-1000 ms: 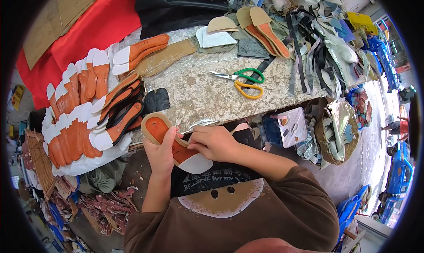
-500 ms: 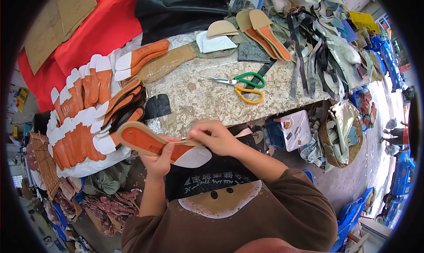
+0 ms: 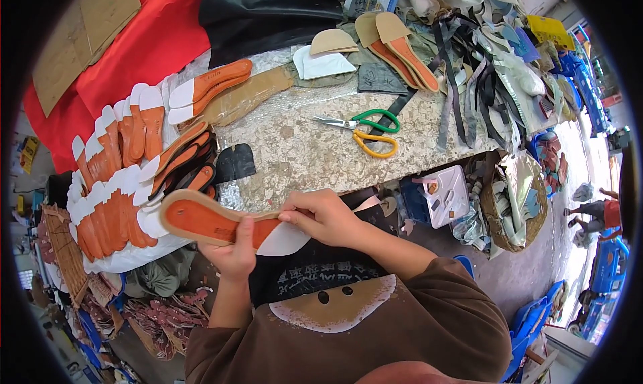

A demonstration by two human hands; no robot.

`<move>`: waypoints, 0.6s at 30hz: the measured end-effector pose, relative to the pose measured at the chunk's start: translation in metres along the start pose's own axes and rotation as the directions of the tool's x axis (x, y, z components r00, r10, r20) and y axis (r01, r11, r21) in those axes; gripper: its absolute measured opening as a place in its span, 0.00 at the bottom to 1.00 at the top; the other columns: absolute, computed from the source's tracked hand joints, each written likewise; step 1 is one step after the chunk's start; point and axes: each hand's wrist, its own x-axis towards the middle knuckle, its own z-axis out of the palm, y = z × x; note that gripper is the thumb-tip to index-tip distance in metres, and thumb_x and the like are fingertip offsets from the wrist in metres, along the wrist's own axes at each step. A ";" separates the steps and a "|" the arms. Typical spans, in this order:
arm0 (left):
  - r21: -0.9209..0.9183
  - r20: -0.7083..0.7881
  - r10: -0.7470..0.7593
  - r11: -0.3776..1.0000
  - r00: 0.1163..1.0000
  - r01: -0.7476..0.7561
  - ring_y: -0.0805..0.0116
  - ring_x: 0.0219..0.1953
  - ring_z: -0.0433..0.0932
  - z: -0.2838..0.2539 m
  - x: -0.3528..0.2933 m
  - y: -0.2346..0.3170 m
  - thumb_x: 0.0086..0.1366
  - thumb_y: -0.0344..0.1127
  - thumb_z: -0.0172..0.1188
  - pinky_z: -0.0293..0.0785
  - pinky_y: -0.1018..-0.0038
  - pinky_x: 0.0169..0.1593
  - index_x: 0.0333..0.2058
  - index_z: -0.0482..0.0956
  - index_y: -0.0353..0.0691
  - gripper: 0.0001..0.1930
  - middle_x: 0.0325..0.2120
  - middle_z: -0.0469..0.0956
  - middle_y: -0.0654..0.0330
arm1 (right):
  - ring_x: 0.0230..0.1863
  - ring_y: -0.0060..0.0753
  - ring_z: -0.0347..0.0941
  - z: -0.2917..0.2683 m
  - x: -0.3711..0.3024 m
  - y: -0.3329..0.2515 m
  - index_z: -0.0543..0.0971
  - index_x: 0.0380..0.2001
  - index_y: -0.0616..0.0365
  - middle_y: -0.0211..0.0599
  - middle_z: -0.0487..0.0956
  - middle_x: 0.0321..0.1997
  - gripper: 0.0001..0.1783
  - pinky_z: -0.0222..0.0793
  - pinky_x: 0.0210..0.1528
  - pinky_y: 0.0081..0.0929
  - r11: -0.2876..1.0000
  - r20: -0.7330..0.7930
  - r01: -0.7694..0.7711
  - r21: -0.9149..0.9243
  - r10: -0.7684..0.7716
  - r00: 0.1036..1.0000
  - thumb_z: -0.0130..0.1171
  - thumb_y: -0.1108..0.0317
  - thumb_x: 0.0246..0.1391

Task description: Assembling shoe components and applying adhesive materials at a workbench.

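An orange-brown insole (image 3: 201, 218) with a tan rim and a white toe part lies slantwise between my hands, close in front of my body. My left hand (image 3: 234, 255) holds it from below around the middle, its thumb pressed on the top face. At the far edge, where orange meets white, my right hand (image 3: 323, 216) pinches the insole between thumb and bent fingers. Part of the white toe end is hidden under that hand. Beyond, on the worn table, rest scissors (image 3: 355, 124) with one green and one yellow handle loop.
Several orange-and-white insoles (image 3: 107, 223) stand in rows at the left. A black toe-shaped piece (image 3: 236, 162) lies beside them. Two tan-toed insoles (image 3: 412, 52) are at the back, near dark hanging strips (image 3: 479, 83). A blue bin (image 3: 416, 203) and a basket of scraps (image 3: 492, 216) stand at the right.
The insole has shifted slightly left. My right hand has closed in on its edge, with the thumb now showing on top, and covers more of the white toe.
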 end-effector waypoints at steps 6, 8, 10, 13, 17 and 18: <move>-0.032 0.402 -0.018 0.999 0.915 0.034 0.68 0.46 0.76 0.005 0.015 0.005 0.55 0.24 0.65 0.72 0.74 0.48 0.48 0.74 0.32 0.20 0.45 0.74 0.57 | 0.19 0.27 0.66 0.000 -0.002 0.022 0.74 0.29 0.61 0.35 0.71 0.18 0.10 0.61 0.24 0.27 0.988 0.097 -0.106 0.115 0.095 0.991 0.60 0.66 0.58; -0.315 0.648 -0.107 0.864 0.754 0.393 0.66 0.54 0.70 0.011 0.022 0.011 0.55 0.36 0.62 0.67 0.67 0.56 0.50 0.74 0.33 0.24 0.50 0.68 0.55 | 0.22 0.19 0.61 0.002 -0.007 0.019 0.74 0.30 0.61 0.32 0.70 0.20 0.09 0.58 0.25 0.22 0.964 0.035 -0.156 0.215 0.153 0.988 0.61 0.67 0.58; -0.226 0.704 -0.194 0.851 0.684 0.474 0.64 0.59 0.64 0.005 0.020 -0.005 0.54 0.44 0.58 0.62 0.62 0.60 0.51 0.72 0.31 0.29 0.53 0.64 0.55 | 0.23 0.22 0.64 0.006 -0.010 0.023 0.75 0.31 0.61 0.33 0.72 0.22 0.09 0.61 0.27 0.24 0.939 0.077 -0.186 0.291 0.170 0.982 0.60 0.66 0.59; -0.300 0.729 -0.160 0.800 0.666 0.520 0.65 0.54 0.69 0.004 0.028 -0.010 0.54 0.43 0.58 0.65 0.65 0.57 0.52 0.70 0.31 0.29 0.51 0.67 0.54 | 0.27 0.31 0.71 0.000 -0.015 0.036 0.77 0.35 0.61 0.35 0.75 0.28 0.12 0.66 0.31 0.29 0.975 0.025 -0.058 0.213 0.054 0.998 0.58 0.62 0.60; -0.194 0.845 -0.241 0.694 0.478 0.693 0.66 0.47 0.73 -0.018 0.040 -0.002 0.54 0.42 0.59 0.68 0.71 0.53 0.51 0.69 0.32 0.28 0.45 0.72 0.55 | 0.27 0.53 0.74 -0.052 -0.039 0.059 0.78 0.24 0.57 0.46 0.75 0.20 0.19 0.68 0.30 0.41 0.916 0.154 -0.126 -0.382 0.197 0.968 0.57 0.53 0.60; -0.100 0.888 -0.285 0.648 0.361 0.755 0.67 0.45 0.73 -0.029 0.042 0.001 0.55 0.42 0.59 0.68 0.72 0.52 0.50 0.69 0.32 0.27 0.43 0.74 0.55 | 0.23 0.52 0.71 -0.064 -0.043 0.050 0.74 0.18 0.59 0.45 0.73 0.18 0.23 0.64 0.25 0.40 0.890 0.046 -0.100 -0.444 0.133 0.990 0.59 0.53 0.58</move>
